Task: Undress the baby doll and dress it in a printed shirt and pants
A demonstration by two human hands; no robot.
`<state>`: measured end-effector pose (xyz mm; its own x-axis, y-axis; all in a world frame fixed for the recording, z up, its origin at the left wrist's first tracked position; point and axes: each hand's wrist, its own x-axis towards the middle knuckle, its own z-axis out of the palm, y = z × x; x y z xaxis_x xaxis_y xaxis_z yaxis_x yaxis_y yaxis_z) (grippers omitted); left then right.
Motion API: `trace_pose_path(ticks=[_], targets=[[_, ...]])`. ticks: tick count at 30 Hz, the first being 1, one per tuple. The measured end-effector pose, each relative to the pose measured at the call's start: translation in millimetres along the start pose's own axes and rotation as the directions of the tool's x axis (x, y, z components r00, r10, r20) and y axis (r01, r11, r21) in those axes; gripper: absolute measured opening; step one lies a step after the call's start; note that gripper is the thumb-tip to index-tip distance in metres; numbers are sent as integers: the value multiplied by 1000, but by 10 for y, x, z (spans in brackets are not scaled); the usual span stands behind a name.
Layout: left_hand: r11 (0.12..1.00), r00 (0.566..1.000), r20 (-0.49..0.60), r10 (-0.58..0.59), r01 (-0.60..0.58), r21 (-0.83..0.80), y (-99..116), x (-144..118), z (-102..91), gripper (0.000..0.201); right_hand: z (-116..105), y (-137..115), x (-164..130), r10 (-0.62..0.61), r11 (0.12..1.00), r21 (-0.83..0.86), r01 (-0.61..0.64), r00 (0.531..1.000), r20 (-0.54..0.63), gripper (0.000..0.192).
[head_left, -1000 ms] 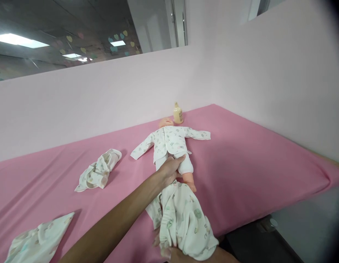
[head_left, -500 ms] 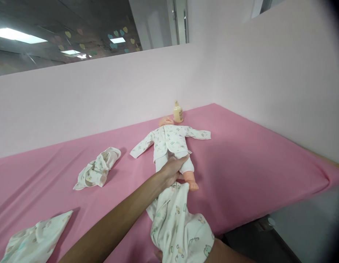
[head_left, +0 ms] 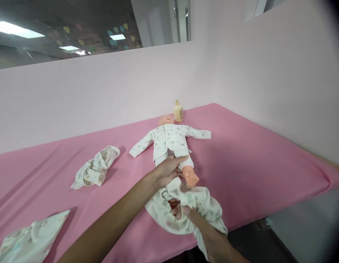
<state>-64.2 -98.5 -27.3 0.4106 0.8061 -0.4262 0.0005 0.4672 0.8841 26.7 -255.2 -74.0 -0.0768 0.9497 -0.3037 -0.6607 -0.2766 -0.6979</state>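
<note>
A baby doll (head_left: 173,153) lies on its back, in a white printed jacket (head_left: 170,135) with its sleeves spread and white leggings pushed up one leg. My left hand (head_left: 169,170) is closed around the doll's lower leg, the thumb across the white cloth. One bare doll foot (head_left: 190,176) sticks out to the right of it. White printed baby trousers (head_left: 210,204) are bunched below the feet. My right hand (head_left: 189,212) is pushed into their folds and grips the cloth, with its fingertips showing through an opening. The doll's other foot is hidden by cloth and my left hand.
A pump bottle (head_left: 178,111) of pale yellow liquid stands behind the doll's head. To the left lie a crumpled printed garment (head_left: 96,166) and a folded printed cloth (head_left: 33,235). The pink padded table (head_left: 254,164) meets white walls behind and at the right.
My right hand has come up from beneath the trousers to near the doll's feet, gathering the cloth into a bunch. The bare foot has tilted up slightly. My left hand keeps its hold.
</note>
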Motion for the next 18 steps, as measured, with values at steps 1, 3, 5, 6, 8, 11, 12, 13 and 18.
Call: trace_pose_path(ticks=[1,3,5,6,8,11,12,13,18], targets=[[1000,1000,-2,3,-3,-16,7,-4,-3,22,-32,-13,85,21,996,83,-20,1000,-22,42],[998,1000,-2,13,-13,-58,11,-10,-12,21,-87,-39,181,67,969,241,-50,996,-63,44],[997,1000,6,21,-21,-78,9,-12,-27,24,-121,-71,189,80,944,326,-51,994,-75,43],[997,1000,8,21,-20,-81,9,-11,-36,25,-131,-88,172,73,936,349,-45,995,-65,42],[996,1000,3,10,-10,-84,13,-5,-57,27,-144,-115,123,64,927,371,-49,998,-29,41],[995,999,37,13,-10,-94,14,8,-89,29,-160,-137,75,61,921,387,-50,998,-16,43],[995,998,58,21,-15,-99,11,11,-96,29,-165,-140,71,59,919,393,-42,998,-30,44],[994,997,73,29,-22,-103,5,14,-100,30,-167,-143,73,55,917,397,-31,997,-50,45],[998,999,4,35,-35,-51,-57,28,-79,43,-154,-157,90,44,921,389,0,993,-106,48]])
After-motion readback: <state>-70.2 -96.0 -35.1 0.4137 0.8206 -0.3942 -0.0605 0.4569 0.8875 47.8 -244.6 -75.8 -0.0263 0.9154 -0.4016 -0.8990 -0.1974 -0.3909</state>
